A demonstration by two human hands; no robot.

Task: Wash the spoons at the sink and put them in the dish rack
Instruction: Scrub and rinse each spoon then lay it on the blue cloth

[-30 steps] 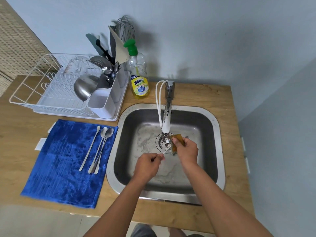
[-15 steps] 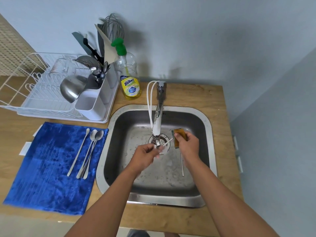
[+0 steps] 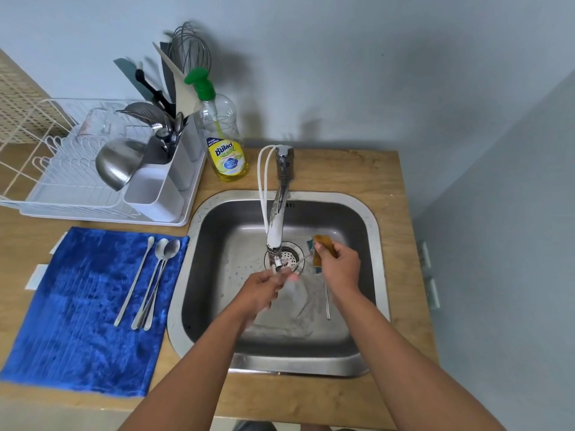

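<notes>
Left hand lower now, apparently pinching thin steel spoon; right hand around spongy pad.

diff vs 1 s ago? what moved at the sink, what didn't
The right hand with the sponge drew back to the right of the tap; a second ago it was scrubbing right at the spout. The left hand keeps holding a spoon under the spout. The spoon in the sink, hidden before, now shows. The three spoons on the blue cloth and the dish rack stayed put.
</notes>
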